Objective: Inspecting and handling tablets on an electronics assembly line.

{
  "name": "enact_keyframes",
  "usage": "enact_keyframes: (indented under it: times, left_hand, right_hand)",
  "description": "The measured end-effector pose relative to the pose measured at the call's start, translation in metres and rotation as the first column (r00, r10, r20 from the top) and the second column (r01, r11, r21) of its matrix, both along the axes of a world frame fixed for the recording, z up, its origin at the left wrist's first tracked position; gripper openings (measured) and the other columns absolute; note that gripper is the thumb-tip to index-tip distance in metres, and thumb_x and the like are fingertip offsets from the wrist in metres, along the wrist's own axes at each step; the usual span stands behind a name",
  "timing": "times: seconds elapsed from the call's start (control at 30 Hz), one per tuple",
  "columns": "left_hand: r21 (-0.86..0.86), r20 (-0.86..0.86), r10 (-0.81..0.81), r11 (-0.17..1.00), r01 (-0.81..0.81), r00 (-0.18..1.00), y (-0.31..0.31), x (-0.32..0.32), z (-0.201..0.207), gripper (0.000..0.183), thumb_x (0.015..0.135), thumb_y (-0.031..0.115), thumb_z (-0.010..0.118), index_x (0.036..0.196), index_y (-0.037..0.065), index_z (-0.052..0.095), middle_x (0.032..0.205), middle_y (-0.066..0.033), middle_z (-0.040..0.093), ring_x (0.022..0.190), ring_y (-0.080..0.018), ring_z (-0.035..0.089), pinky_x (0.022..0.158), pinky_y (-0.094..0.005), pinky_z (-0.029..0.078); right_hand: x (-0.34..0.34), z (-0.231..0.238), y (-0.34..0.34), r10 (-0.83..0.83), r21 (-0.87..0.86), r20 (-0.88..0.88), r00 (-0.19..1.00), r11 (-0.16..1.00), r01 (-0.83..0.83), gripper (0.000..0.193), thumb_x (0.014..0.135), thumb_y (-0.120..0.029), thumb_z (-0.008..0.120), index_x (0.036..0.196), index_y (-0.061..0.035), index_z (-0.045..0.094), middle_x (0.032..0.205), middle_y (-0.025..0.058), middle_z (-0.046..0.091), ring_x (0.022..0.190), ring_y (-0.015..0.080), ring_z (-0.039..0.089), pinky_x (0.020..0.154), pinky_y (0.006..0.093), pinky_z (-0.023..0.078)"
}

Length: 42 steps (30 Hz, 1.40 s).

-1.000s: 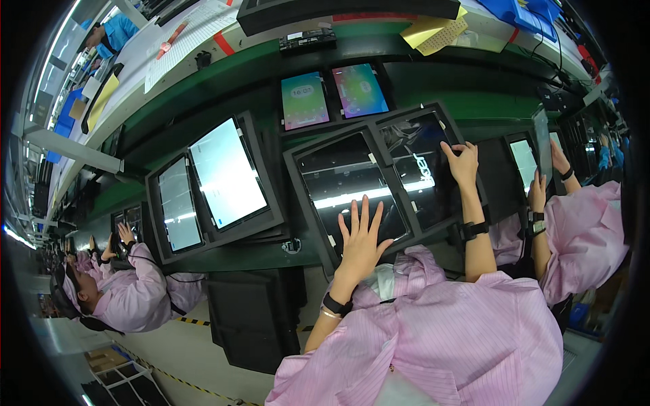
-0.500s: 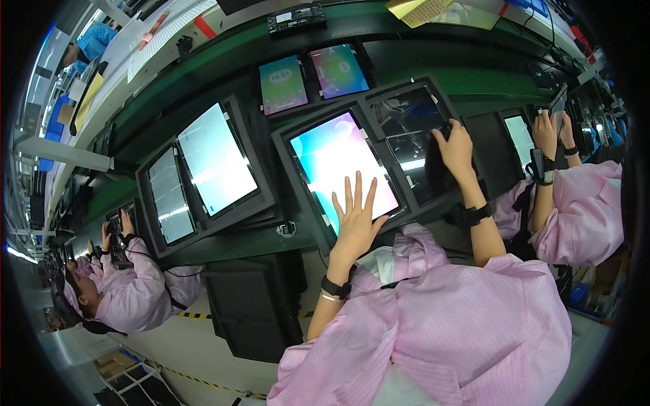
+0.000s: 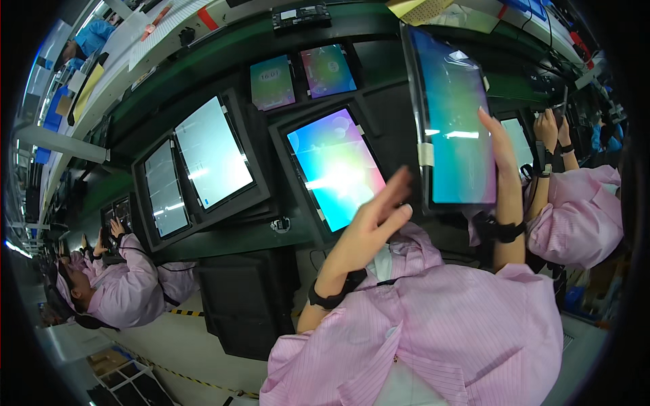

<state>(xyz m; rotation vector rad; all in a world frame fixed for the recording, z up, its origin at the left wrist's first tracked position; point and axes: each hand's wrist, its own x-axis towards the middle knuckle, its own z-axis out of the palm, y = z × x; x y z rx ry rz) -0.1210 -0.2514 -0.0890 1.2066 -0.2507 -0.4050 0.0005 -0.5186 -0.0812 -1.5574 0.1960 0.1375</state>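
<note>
My right hand (image 3: 502,152) grips a tablet (image 3: 452,115) by its right side, thumb on the glass. This tablet is raised and tilted over the right part of a black foam tray (image 3: 290,169), its screen lit blue and green. My left hand (image 3: 365,237) has its fingers stretched out and holds nothing; the fingertips are slightly blurred. They hover between the raised tablet and a second tablet (image 3: 332,159), which lies in the tray's left recess with a bright blue and pink screen. Whether the left fingers touch anything cannot be made out.
Another black tray (image 3: 145,196) at left holds a white-lit tablet (image 3: 213,155) and a dimmer one (image 3: 168,189). Two lit tablets (image 3: 273,82) lie behind. Stacked black trays (image 3: 244,304) stand below the bench edge. Co-workers in pink sit at left (image 3: 128,284) and right (image 3: 575,210).
My right hand has lifted the tablet from the tray's right recess, and its dark screen now shows colour. My left hand has moved right, off the other tablet's screen.
</note>
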Motion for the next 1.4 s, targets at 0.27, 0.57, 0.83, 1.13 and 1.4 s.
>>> enact_keyframes:
  times: [0.27,0.57,0.83,1.13,1.4]
  left_hand:
    - [-0.252,-0.166,-0.138,0.963,0.093,0.976,0.006,-0.022,0.055,0.037,0.095,0.019,0.037,0.122,-0.006,0.042,0.111,-0.0093,0.052,0.100,-0.0155,0.052,0.091,-0.0298,0.042]
    - [-0.265,-0.136,-0.072,0.964,0.034,0.988,0.014,-0.036,0.057,0.037,0.095,0.018,0.034,0.120,-0.007,0.044,0.106,-0.0099,0.055,0.099,-0.0158,0.052,0.088,-0.0286,0.042]
    - [-0.129,0.283,0.246,0.968,-0.217,0.927,0.009,-0.044,0.052,0.055,0.091,0.015,0.042,0.135,-0.009,0.017,0.127,-0.0194,0.042,0.109,-0.0232,0.049,0.095,-0.0304,0.035]
    - [0.304,0.610,0.103,0.885,-0.352,0.786,0.020,-0.050,0.031,0.082,0.072,0.002,0.065,0.133,-0.014,0.012,0.139,-0.0309,0.017,0.123,-0.0386,0.036,0.100,-0.0336,0.030]
    - [0.208,0.633,0.217,0.877,-0.433,0.743,0.023,-0.063,0.029,0.081,0.072,0.009,0.068,0.131,-0.016,0.018,0.132,-0.0322,0.031,0.114,-0.0358,0.047,0.095,-0.0313,0.036]
  right_hand:
    - [-0.021,-0.024,0.037,0.146,0.545,-0.034,0.989,0.832,-0.104,0.032,0.091,-0.028,0.050,0.107,-0.0005,0.056,0.097,0.0030,0.060,0.086,0.0079,0.057,0.074,0.0198,0.044]
    - [-0.021,-0.011,0.059,0.180,0.531,0.042,0.983,0.829,-0.174,0.027,0.090,-0.024,0.050,0.105,-0.0018,0.057,0.097,0.0004,0.060,0.088,0.0058,0.055,0.078,0.0177,0.041]
    - [-0.023,0.007,0.070,0.220,0.538,0.033,0.975,0.818,-0.203,0.028,0.090,-0.022,0.050,0.108,-0.0012,0.056,0.100,0.0002,0.059,0.089,0.0060,0.055,0.079,0.0185,0.041]
    - [-0.032,0.021,0.087,0.058,0.522,0.081,0.995,0.848,-0.092,0.025,0.088,-0.017,0.056,0.106,-0.0003,0.056,0.101,0.0004,0.059,0.093,0.0060,0.053,0.084,0.0189,0.038]
    - [-0.044,0.038,0.092,0.041,0.439,0.151,0.988,0.893,-0.104,0.023,0.088,-0.018,0.054,0.104,-0.0011,0.056,0.097,-0.0005,0.058,0.090,0.0051,0.052,0.082,0.0190,0.037]
